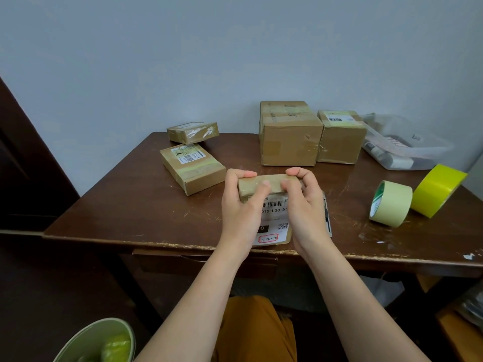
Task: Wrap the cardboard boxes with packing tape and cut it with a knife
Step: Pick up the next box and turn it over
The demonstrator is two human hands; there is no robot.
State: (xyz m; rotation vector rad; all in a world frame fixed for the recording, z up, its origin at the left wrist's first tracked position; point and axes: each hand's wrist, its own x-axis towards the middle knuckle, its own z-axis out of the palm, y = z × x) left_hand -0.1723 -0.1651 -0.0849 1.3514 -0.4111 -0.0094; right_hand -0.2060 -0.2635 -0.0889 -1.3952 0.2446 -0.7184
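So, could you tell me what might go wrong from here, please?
1. Both hands, left and right, hold the small brown labelled cardboard box right at the dark wooden table's near edge; it could drop off.
2. The pale green tape roll and bright yellow tape roll stand on edge and might roll.

- A dark brown wooden table (136, 205) with a scratched top and a chipped front edge carries everything.
- Beyond the left hand (241, 205) lie two flat taped boxes (192, 167), one behind the other.
- Beyond the right hand (304, 205) stand a large cardboard box (288, 138) and a smaller box (341, 139), touching side by side.
- Right of the right hand rest a pale green tape roll (390, 203) and a yellow tape roll (437, 190), just beside each other.
- Farther right and back sits a clear plastic bin (407, 145).
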